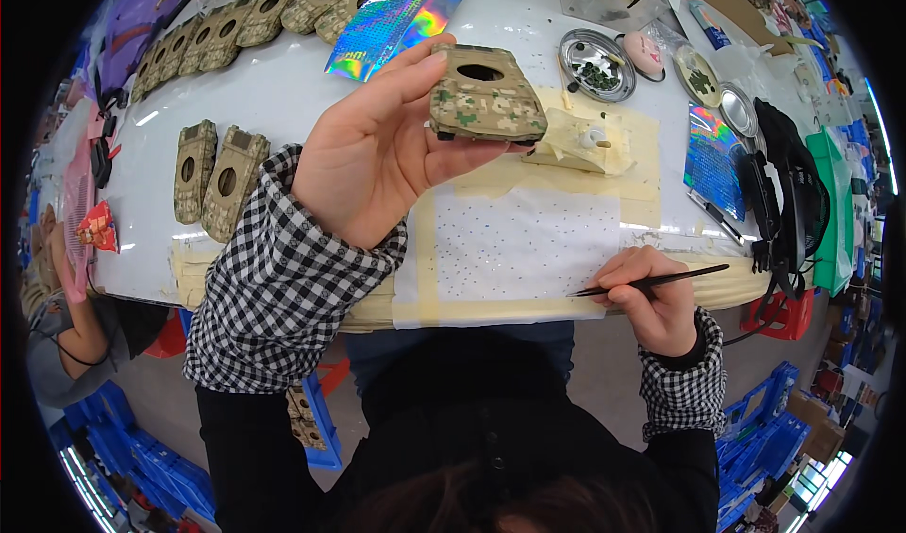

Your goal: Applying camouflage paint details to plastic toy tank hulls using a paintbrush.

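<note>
My left hand (363,155) is raised over the table, its fingers closed around the sides of a toy tank hull (493,106) in a pixelated camouflage pattern. A dark oval hole shows in the hull's top. My right hand (653,299) pinches slim black tweezers (696,273), the pointed tip aimed left. That tip is at the lower right part of a white sheet (519,250) scattered with many tiny dark specks. Whether the tip grips a speck is too small to tell. Yellowish tape borders the sheet at the table's near edge.
Two more hulls (229,179) lie left of my forearm; a row of several (226,31) stands at the far left. Beyond the sheet sits a taped block (576,146) with a small white pot. Round tins (596,66), shiny pouches (717,160) and a black bag (791,174) crowd the right.
</note>
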`<state>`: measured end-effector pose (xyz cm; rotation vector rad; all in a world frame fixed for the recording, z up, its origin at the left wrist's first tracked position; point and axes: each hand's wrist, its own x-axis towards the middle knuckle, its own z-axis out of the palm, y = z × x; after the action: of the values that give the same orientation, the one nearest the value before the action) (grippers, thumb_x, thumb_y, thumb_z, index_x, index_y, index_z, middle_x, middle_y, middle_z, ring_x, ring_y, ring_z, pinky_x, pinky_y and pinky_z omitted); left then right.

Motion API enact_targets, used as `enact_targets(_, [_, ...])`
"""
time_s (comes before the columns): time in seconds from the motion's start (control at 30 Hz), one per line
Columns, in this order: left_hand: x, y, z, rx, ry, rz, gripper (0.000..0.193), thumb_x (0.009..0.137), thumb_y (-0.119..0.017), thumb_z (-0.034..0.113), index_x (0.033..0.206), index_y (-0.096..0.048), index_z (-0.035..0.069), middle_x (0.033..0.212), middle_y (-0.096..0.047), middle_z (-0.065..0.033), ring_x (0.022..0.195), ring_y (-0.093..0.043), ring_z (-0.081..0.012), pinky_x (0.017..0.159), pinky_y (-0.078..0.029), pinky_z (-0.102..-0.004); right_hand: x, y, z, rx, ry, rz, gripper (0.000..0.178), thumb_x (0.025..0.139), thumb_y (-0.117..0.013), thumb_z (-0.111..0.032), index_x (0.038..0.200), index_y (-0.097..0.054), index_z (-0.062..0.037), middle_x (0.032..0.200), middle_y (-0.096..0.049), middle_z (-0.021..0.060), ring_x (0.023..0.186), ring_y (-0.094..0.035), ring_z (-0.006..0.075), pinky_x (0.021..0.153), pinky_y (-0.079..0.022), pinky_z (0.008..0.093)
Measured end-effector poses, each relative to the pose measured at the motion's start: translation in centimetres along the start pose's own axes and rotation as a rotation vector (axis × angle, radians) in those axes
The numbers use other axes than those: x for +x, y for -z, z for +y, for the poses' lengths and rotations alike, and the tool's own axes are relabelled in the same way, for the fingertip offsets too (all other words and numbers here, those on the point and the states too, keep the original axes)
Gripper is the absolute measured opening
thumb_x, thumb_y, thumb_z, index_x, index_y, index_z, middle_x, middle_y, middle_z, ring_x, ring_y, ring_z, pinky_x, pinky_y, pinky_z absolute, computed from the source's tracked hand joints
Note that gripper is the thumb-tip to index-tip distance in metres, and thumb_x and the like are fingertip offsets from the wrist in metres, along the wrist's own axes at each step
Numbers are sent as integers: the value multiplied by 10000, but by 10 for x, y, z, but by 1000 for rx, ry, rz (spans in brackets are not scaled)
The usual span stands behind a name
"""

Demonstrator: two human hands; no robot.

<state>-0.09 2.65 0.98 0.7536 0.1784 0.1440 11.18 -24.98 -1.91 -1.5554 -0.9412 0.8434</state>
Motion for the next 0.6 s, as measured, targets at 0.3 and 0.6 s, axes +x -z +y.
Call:
enact_targets(0.3, [0,-3,1,20,-3,-1,483,994,-291,230,1404,-206,-10,1328,-399,-280,1127,-507,-435,859,-565,-334,0,0,0,18,-4,1,126,870,-622,-93,874,-593,30,817,-622,104,712,-575,146,642,-460,252])
enact_targets(0.6, [-1,-2,0,-8,-10,2,483,994,-293,233,1403,-203,-7,1318,-412,-280,1110,-521,-433,852,-567,-335,1,0,-2,-8,-28,-4,125,873,-621,-103,878,-596,20,821,-620,91,708,-568,135,638,-454,249])
